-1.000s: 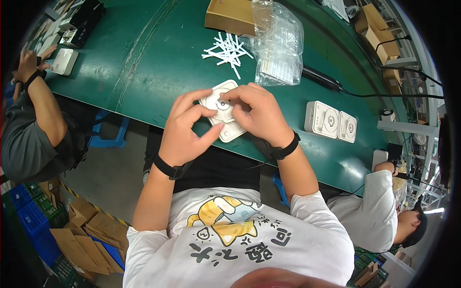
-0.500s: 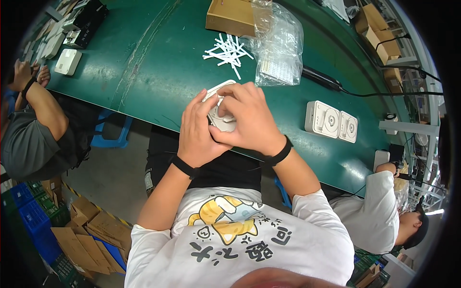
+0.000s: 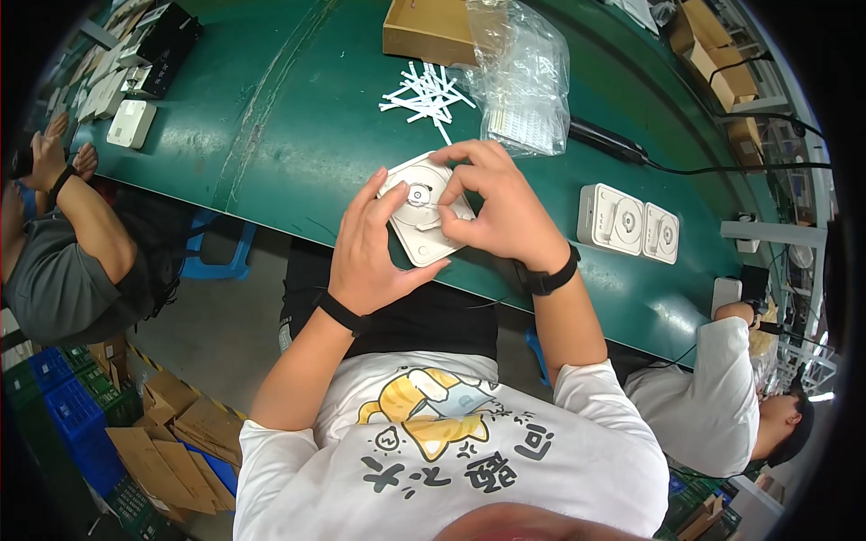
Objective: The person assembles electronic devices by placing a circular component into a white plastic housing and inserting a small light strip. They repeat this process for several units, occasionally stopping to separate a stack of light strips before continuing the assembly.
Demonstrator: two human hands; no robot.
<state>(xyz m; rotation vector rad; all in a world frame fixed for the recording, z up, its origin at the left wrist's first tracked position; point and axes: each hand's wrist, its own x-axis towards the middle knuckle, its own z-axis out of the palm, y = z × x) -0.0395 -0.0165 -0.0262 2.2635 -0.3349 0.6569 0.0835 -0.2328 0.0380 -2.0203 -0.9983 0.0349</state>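
A white plastic housing (image 3: 422,236), rectangular with rounded corners and a round recess, is held tilted near the table's front edge. My left hand (image 3: 368,252) grips its left side, thumb along the lower edge and fingertips by the recess. With bent fingers, my right hand (image 3: 501,203) grasps the right side. Its thumb and index finger come together over the face; whether something small is between them I cannot make out. Just beyond the housing lies a pile of short white strips (image 3: 424,93).
Two similar white housings (image 3: 622,221) stand side by side at the right. A cardboard box (image 3: 428,34), a clear plastic bag (image 3: 523,86) and a black corded tool (image 3: 606,142) lie farther back on the green table (image 3: 298,117). Co-workers sit at left and right.
My right hand has drawn back to the right and opened out somewhat, uncovering the housing's face and round recess. My left hand still grips the left side.
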